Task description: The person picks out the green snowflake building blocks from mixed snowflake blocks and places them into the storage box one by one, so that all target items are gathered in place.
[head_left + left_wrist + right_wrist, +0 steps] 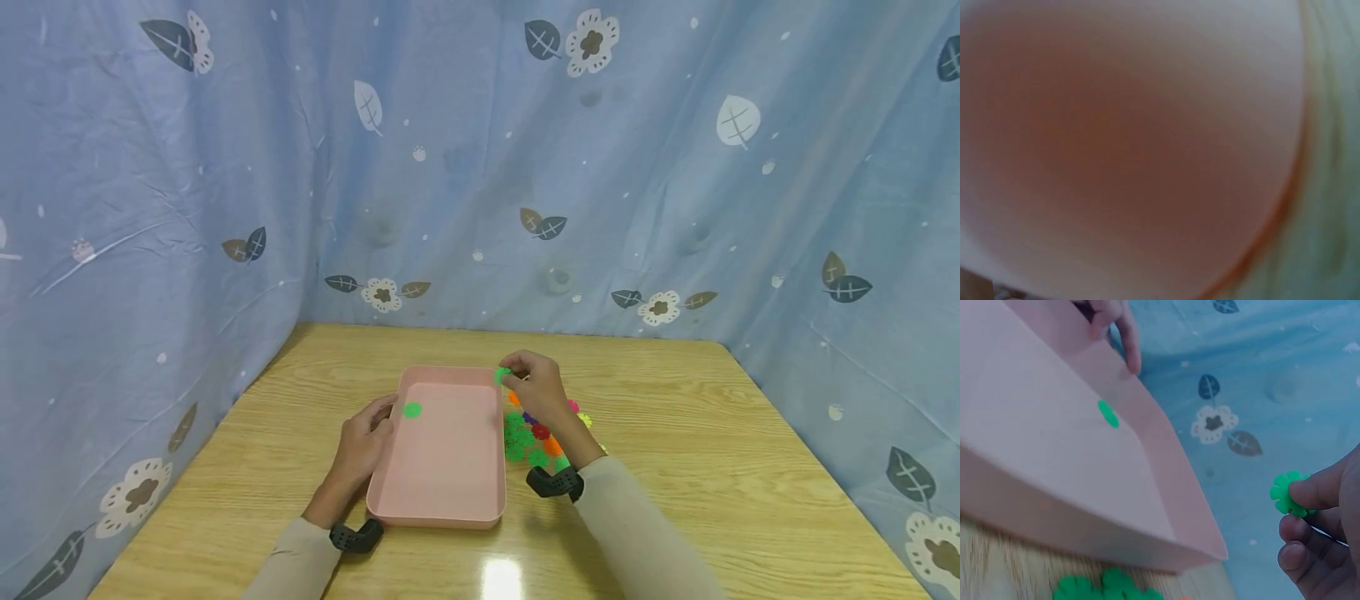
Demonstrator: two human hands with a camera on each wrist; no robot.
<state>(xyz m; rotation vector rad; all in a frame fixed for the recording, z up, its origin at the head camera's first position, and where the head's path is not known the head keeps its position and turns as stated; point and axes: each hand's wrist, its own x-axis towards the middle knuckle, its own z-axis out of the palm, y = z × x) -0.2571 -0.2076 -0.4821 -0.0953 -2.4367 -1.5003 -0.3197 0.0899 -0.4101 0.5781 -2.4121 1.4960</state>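
My right hand [536, 387] pinches a green flower-shaped disc [1288, 494] between thumb and fingertips, above the tray's far right corner. The disc has notched petals round its edge. At the left side, my left hand [363, 439] holds the rim of a shallow pink tray [438, 521]; its fingers lie along the wall in the right wrist view. A single green disc [412, 409] lies inside the tray near the left wall. A blurred close-up of the pink tray [1147, 125] fills most of the left wrist view.
Right of the tray, on the wooden table [712, 467], lies a loose pile of flower discs, mostly green discs [517, 437], with red, orange, purple, pink and yellow ones partly hidden under my right arm. A blue patterned curtain [465, 167] surrounds the table's back and sides.
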